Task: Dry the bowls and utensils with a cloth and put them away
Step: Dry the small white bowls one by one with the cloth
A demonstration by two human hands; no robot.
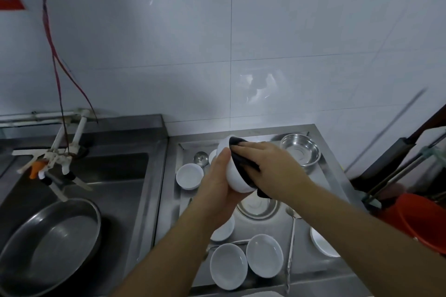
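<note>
White bowls (228, 265): 7; steel bowls (301, 152): 2; ladles (201, 158): 2.

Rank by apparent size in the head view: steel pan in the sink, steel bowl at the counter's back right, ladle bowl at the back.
1. Steel pan, largest, though nearest the camera.
2. Steel bowl.
3. Ladle bowl, smallest.

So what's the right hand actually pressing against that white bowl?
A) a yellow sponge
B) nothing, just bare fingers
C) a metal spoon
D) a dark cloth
D: the right hand lies with its fingers on a dark cloth that drapes over the white bowl, while the left hand holds the bowl from the other side.
</note>
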